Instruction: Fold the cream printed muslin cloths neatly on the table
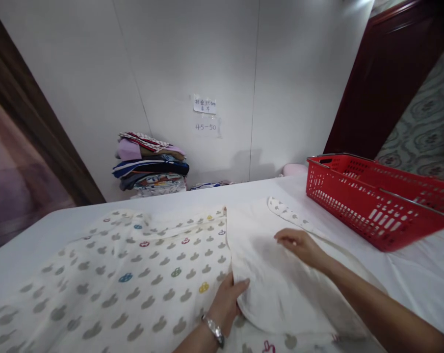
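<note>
A white cloth (pixel 163 274) printed with grey shapes and a few coloured motifs lies spread over the table, its kind of item not clear. On the right, part of it is turned over and shows a plain white inner side (pixel 269 274). My left hand (pixel 227 299), with a bracelet on the wrist, pinches the edge of the turned part near the middle, thumb on top. Above the plain white side is my right hand (pixel 300 245), its fingers curled together; whether anything is between them cannot be made out.
A red plastic basket (pixel 354 201) with wire handles stands on the white table (pixel 70 220) at the right. Folded clothes are piled in a stack (pixel 151 164) at the back left by the wall. Paper labels (pixel 205 105) hang on the wall, one reading 45-50.
</note>
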A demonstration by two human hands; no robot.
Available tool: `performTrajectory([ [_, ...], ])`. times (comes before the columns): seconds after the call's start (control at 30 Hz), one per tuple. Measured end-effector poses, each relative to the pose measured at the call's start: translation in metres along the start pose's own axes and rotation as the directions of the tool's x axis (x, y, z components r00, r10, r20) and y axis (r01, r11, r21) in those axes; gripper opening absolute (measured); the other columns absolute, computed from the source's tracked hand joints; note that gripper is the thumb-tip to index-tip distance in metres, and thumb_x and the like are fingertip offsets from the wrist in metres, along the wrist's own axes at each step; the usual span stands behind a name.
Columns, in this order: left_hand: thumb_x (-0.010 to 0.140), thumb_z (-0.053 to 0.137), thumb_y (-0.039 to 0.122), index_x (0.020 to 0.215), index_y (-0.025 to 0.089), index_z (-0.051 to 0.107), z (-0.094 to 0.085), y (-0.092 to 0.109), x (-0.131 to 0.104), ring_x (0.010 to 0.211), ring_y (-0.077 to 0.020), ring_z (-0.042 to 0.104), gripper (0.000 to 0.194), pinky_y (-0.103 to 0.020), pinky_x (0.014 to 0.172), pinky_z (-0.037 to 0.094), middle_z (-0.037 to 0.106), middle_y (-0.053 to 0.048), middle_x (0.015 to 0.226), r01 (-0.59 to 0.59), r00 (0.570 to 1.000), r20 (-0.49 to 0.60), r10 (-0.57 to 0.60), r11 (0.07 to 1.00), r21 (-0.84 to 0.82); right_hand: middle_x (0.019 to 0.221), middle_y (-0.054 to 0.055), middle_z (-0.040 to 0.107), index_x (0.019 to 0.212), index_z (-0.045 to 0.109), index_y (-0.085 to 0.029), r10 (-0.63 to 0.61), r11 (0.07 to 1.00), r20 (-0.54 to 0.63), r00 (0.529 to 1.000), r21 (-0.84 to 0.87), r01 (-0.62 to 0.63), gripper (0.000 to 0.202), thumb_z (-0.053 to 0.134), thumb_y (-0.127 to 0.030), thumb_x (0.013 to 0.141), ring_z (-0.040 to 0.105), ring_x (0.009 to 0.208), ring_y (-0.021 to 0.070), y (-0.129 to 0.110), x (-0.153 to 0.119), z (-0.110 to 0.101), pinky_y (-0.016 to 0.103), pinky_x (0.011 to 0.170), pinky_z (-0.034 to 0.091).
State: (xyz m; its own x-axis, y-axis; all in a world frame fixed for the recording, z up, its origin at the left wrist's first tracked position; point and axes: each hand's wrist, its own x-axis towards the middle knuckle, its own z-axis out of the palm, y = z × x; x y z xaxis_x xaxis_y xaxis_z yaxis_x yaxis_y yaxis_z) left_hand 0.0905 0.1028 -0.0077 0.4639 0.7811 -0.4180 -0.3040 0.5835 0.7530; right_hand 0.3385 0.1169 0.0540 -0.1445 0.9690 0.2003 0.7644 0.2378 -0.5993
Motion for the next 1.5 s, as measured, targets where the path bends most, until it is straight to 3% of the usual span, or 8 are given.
performTrajectory([
  [0.07,0.06,0.07,0.022,0.109,0.013,0.058,-0.005,-0.006,0.0,0.099,-0.0276,0.059,0.051,-0.037,0.085,0.045,0.065,-0.013,0.106,-0.084,0.996,-0.008,0.084,0.994,0.071,0.097,0.004,0.066,0.093,0.064,-0.019,0.203,0.936,-0.133,0.97,-0.266,-0.232,0.025,0.042,-0.024,0.084,0.06,0.09,0.0154,0.04,0.033,-0.007,0.025,0.081,0.045],
  [0.23,0.066,0.058,0.015,0.109,0.013,0.058,-0.01,-0.011,-0.001,0.104,-0.0258,0.056,0.044,-0.035,0.092,0.041,0.063,-0.01,0.111,-0.238,0.964,-0.019,0.264,0.895,0.377,0.114,0.014,0.059,0.108,0.06,-0.012,0.328,0.839,-0.204,0.923,-0.386,-0.383,0.033,0.05,-0.021,0.078,0.052,0.107,0.0251,0.099,0.086,0.001,0.035,0.089,0.039],
  [0.63,0.068,0.063,0.027,0.115,0.017,0.055,-0.012,-0.017,-0.011,0.115,-0.0268,0.047,0.048,-0.036,0.099,0.034,0.059,-0.008,0.117,-0.274,0.925,-0.075,0.372,0.792,0.546,0.081,0.011,0.063,0.078,0.063,-0.013,0.382,0.808,-0.313,0.869,-0.344,-0.479,0.032,0.034,-0.026,0.085,0.056,0.078,0.0187,0.123,0.12,0.001,0.026,0.066,0.04],
  [0.77,0.071,0.06,0.027,0.107,0.017,0.055,-0.008,-0.006,-0.013,0.1,-0.0234,0.055,0.037,-0.033,0.088,0.043,0.062,-0.008,0.103,-0.302,0.92,-0.08,0.383,0.824,0.479,0.066,0.004,0.056,0.076,0.058,-0.013,0.294,0.875,-0.396,0.87,-0.255,-0.412,0.044,0.022,-0.035,0.087,0.053,0.065,0.0161,0.096,0.118,-0.027,0.024,0.057,0.038],
  [0.9,0.07,0.061,0.03,0.102,0.015,0.051,0.002,0.008,-0.017,0.057,-0.0152,0.056,0.037,-0.027,0.049,0.045,0.06,-0.004,0.078,-0.137,0.976,-0.121,0.183,0.939,0.316,0.063,-0.001,0.051,0.08,0.055,-0.016,0.109,0.981,-0.383,0.918,-0.106,-0.16,0.04,0.029,-0.045,0.087,0.048,0.06,0.0132,0.028,0.077,-0.042,0.022,0.052,0.036],
  [1.1,0.056,0.069,0.016,0.102,0.015,0.052,0.014,0.032,-0.038,0.068,-0.0144,0.058,0.05,-0.025,0.056,0.048,0.06,-0.005,0.089,-0.115,0.993,0.029,0.115,0.993,0.0,0.079,0.003,0.057,0.091,0.056,-0.02,-0.308,0.951,0.05,0.95,0.052,0.306,0.02,0.038,-0.029,0.09,0.053,0.073,0.0139,-0.073,-0.015,-0.004,0.023,0.066,0.041],
  [1.3,0.056,0.069,0.016,0.098,0.014,0.053,0.013,0.029,-0.06,0.07,-0.0129,0.057,0.045,-0.024,0.061,0.045,0.061,-0.006,0.088,-0.105,0.994,-0.01,0.105,0.994,-0.039,0.082,0.003,0.056,0.097,0.053,-0.022,-0.276,0.956,0.201,0.94,0.163,0.245,0.021,0.033,-0.025,0.091,0.053,0.074,0.0131,-0.078,-0.05,0.05,0.025,0.066,0.043],
  [1.5,0.057,0.068,0.017,0.102,0.015,0.053,0.011,0.021,-0.065,0.067,-0.0126,0.056,0.047,-0.025,0.058,0.044,0.06,-0.004,0.084,-0.137,0.99,-0.049,0.135,0.99,-0.039,0.075,0.001,0.053,0.08,0.05,-0.021,-0.247,0.959,0.147,0.958,0.176,0.22,0.015,0.036,-0.022,0.088,0.049,0.067,0.0128,-0.082,-0.054,0.044,0.025,0.061,0.041],
])
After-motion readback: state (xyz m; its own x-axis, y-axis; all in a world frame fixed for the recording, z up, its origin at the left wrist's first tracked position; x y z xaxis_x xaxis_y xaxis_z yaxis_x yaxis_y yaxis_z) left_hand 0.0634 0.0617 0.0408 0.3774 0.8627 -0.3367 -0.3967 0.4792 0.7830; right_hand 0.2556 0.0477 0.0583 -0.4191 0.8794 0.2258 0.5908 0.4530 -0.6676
